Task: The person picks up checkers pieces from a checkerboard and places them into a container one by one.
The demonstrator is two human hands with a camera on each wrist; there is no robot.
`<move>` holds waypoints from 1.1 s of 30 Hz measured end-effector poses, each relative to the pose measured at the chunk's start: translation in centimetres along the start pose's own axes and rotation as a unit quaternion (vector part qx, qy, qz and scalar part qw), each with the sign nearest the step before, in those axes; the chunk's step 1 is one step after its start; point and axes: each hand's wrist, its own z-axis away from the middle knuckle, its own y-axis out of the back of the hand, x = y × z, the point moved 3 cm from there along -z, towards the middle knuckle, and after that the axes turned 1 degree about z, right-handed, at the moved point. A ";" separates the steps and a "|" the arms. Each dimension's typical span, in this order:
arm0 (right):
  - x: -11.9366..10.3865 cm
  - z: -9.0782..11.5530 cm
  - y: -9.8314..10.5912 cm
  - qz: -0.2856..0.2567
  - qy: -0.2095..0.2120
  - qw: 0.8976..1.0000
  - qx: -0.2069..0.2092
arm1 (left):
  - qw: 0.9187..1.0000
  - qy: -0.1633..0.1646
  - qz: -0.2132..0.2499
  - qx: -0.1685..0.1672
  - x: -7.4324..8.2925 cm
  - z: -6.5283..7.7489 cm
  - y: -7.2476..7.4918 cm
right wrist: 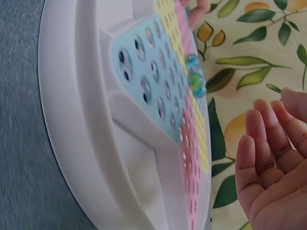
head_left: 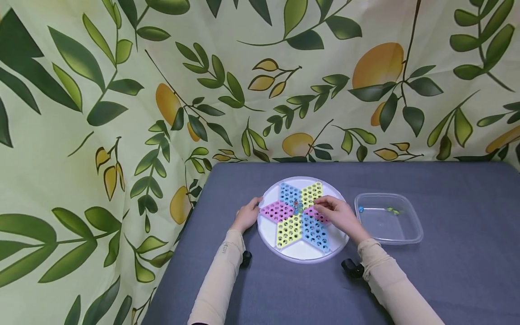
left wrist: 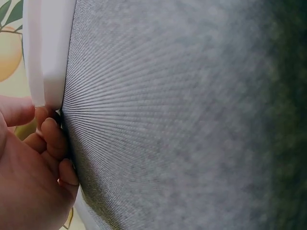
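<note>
A round white Chinese checkers board [head_left: 268, 234] has star points in blue, yellow and pink, all full of holes. Blue and green glass marbles [right wrist: 195, 79] sit clustered at its centre. My left hand [head_left: 246, 215] grips the board's left rim, thumb on top and fingers curled at the underside in the left wrist view. Over the right side of the board hovers my right hand [head_left: 338, 215], partly covering a pink point. Its fingers [right wrist: 261, 127] are loosely bent, with the thumb close by, and no marble shows between them.
To the board's right stands a clear plastic container [head_left: 390, 241], holding a blue marble [head_left: 360, 209] and some green marbles [head_left: 392, 211]. A grey cloth [head_left: 459, 271] covers the table. Behind it hangs a leaf-and-fruit patterned curtain [head_left: 227, 27].
</note>
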 end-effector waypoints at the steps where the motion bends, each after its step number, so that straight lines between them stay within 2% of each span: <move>1: 0.0 -0.1 -0.3 -0.002 0.001 1.000 -0.005 | 1.000 0.001 0.000 0.000 0.0 0.0 0.0; 8: 0.3 -0.7 -1.6 -0.038 -0.008 0.999 -0.027 | 1.000 0.020 0.009 -0.013 0.2 -0.1 0.1; 12: 0.2 -1.1 -2.2 -0.031 -0.005 0.999 -0.021 | 0.999 0.028 0.013 -0.016 0.2 -0.1 0.2; 22: 0.3 -2.0 -3.5 0.006 -0.006 1.000 -0.009 | 0.999 0.023 0.011 -0.021 0.2 0.1 0.2; 33: 0.4 -2.3 -4.0 0.045 -0.019 0.998 0.030 | 0.999 0.022 0.011 -0.020 0.2 0.1 0.3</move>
